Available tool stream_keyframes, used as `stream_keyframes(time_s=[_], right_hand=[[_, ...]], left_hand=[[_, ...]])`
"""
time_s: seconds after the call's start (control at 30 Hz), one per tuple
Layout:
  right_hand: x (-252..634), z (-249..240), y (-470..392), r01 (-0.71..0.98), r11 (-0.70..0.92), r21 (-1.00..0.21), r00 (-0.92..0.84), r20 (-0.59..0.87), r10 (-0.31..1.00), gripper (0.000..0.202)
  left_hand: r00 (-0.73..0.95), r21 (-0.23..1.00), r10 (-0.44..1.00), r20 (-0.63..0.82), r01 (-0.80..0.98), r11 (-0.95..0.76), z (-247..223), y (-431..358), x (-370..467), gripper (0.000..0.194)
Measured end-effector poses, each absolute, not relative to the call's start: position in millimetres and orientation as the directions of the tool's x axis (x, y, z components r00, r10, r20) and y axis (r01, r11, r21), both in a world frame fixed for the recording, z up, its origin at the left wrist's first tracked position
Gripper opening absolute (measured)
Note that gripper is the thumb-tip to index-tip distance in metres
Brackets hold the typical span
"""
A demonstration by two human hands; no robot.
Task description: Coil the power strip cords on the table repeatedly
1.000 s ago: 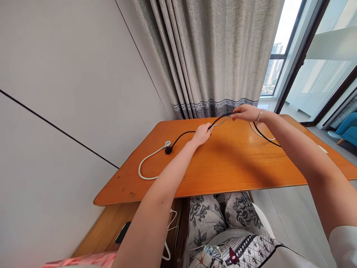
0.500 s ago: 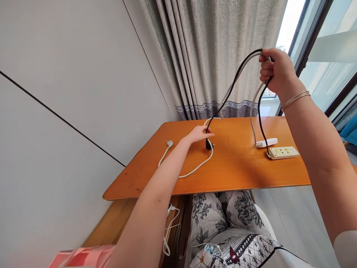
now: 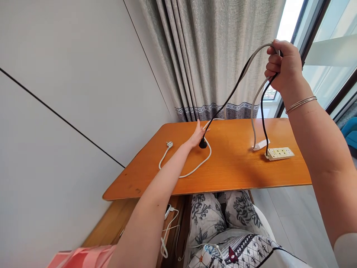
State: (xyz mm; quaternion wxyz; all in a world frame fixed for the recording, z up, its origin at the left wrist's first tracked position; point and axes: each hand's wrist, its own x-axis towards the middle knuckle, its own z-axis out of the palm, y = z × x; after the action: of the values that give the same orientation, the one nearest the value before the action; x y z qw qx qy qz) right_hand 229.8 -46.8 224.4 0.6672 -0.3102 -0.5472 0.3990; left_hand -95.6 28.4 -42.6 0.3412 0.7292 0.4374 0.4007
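My right hand [image 3: 284,63] is closed around a black cord [image 3: 237,82] and a white cord [image 3: 254,100], holding them raised in a loop above the table. The black cord runs down to a black plug [image 3: 203,143] beside my left hand [image 3: 198,134], whose fingers are spread near both cords. At the right, the cords lead to a yellowish power strip [image 3: 280,153] and a smaller white strip [image 3: 261,145] behind it. A white plug [image 3: 170,144] lies on the left part of the table, its cord curving under my left forearm.
The orange wooden table [image 3: 234,175] stands against a pale wall. A grey curtain [image 3: 212,56] hangs behind it, with a window at the right. Below the table edge are thin white cables [image 3: 164,245] and a pink item [image 3: 83,257].
My right hand has moved slightly up and right with the cords. My left hand has opened out, and the black plug has shifted left. The two strips have shifted slightly left and turned.
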Motion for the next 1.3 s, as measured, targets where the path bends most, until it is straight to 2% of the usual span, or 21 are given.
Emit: stream_keyframes(time_s=[0.03, 0.1, 0.17, 0.3, 0.37, 0.43, 0.53, 0.63, 0.7, 0.87, 0.93, 1.07, 1.3], right_hand=[[230, 224, -47, -0.200, 0.488, -0.850, 0.070, 0.484, 0.872, 0.026], [230, 222, -49, -0.206, 0.478, -0.854, 0.032, 0.482, 0.876, 0.023], [229, 220, -51, -0.210, 0.466, -0.859, -0.002, 0.477, 0.879, 0.020], [222, 214, -56, -0.199, 0.426, -0.882, -0.056, 0.445, 0.894, 0.020], [220, 211, -56, -0.185, 0.415, -0.891, -0.094, 0.437, 0.895, 0.022], [221, 210, -54, -0.185, 0.432, -0.883, -0.121, 0.457, 0.881, 0.025], [226, 209, -51, -0.205, 0.481, -0.852, -0.128, 0.511, 0.850, 0.028], [229, 207, -49, -0.192, 0.511, -0.838, -0.138, 0.538, 0.831, 0.029], [228, 204, -49, -0.155, 0.511, -0.845, -0.165, 0.532, 0.830, 0.031], [224, 199, -51, -0.074, 0.503, -0.861, -0.237, 0.505, 0.830, 0.035], [223, 198, -52, -0.059, 0.503, -0.862, -0.269, 0.500, 0.824, 0.035], [221, 195, -55, -0.014, 0.476, -0.880, -0.296, 0.458, 0.838, 0.034], [215, 195, -60, -0.036, 0.535, -0.844, -0.369, 0.508, 0.778, 0.033]], left_hand=[[0.281, 0.923, 0.941, 0.190, 0.275, -0.269, -43, 27, -93, 0.079], [0.244, 0.987, 0.969, 0.045, 0.137, -0.081, -42, 24, -86, 0.064], [0.197, 0.997, 0.980, 0.027, 0.060, -0.039, -35, 24, -78, 0.043], [0.099, 0.982, 0.978, 0.186, -0.063, -0.180, -9, 29, -63, 0.036], [-0.014, 0.926, 0.938, 0.347, -0.151, -0.345, 6, 31, -59, 0.027], [-0.105, 0.861, 0.872, 0.479, -0.138, -0.490, 18, 31, -60, 0.019], [-0.196, 0.853, 0.850, 0.489, -0.095, -0.513, 28, 29, -68, 0.020], [-0.351, 0.846, 0.864, 0.362, -0.264, -0.462, 38, 26, -77, 0.024], [-0.388, 0.793, 0.853, 0.349, -0.362, -0.489, 47, 24, -80, 0.026], [-0.329, 0.758, 0.823, 0.463, -0.334, -0.560, 72, 15, -80, 0.029], [-0.345, 0.730, 0.834, 0.430, -0.411, -0.546, 80, 12, -84, 0.031], [-0.412, 0.578, 0.846, 0.338, -0.619, -0.533, 96, 9, -102, 0.033], [-0.346, 0.529, 0.879, 0.329, -0.703, -0.475, 110, -3, -119, 0.040]])
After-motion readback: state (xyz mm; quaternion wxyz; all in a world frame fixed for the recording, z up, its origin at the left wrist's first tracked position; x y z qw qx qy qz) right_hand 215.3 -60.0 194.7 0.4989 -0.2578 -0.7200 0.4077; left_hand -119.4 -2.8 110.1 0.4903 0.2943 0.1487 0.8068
